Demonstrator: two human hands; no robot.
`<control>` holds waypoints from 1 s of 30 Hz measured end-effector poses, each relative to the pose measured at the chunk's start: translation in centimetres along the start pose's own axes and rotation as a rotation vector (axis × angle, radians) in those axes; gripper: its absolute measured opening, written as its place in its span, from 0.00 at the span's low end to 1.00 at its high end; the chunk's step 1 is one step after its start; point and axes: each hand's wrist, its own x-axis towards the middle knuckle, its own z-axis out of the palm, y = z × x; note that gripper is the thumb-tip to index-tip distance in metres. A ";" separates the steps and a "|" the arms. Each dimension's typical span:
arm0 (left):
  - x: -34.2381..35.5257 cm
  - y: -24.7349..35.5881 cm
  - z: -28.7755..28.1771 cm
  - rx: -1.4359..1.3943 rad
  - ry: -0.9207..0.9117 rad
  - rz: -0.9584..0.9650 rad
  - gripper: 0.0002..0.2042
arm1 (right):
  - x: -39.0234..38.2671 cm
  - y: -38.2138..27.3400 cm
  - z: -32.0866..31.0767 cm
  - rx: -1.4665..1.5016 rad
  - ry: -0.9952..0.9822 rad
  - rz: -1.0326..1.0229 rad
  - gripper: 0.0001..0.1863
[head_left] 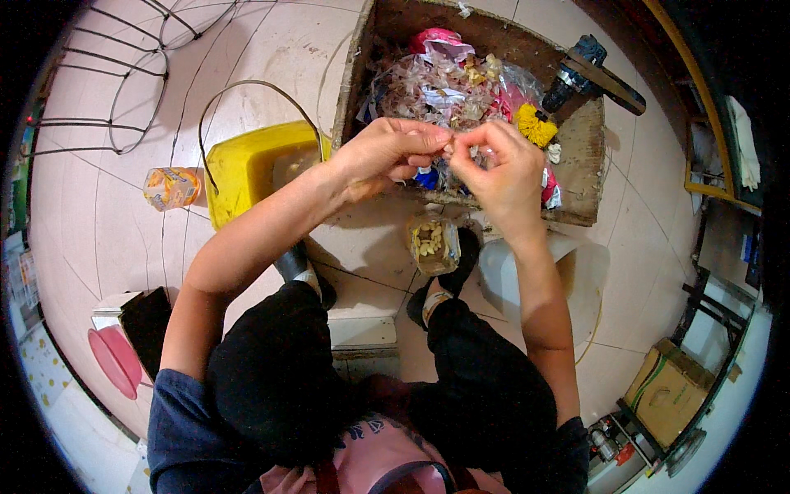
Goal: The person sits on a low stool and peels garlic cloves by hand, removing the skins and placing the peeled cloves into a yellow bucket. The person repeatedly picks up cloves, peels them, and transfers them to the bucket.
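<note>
Left hand (387, 158) and right hand (504, 169) pinch something pale (449, 151).

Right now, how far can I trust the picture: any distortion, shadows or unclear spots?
Head view: lines on the tiled floor bend toward the black rim, and shadow lies beside the wooden box; same head view, centre: the left hand and right hand are well lit, but anything between them is too small to identify.

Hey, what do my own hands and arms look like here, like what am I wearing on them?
Your left hand and right hand are ungloved. Both forearms are bare, with no watch visible. Dark navy short sleeves end above the elbows.
</note>
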 end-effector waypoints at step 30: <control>0.4 0.0 -0.4 0.104 0.062 0.164 0.11 | -0.2 0.2 -1.4 -0.011 -0.036 0.315 0.07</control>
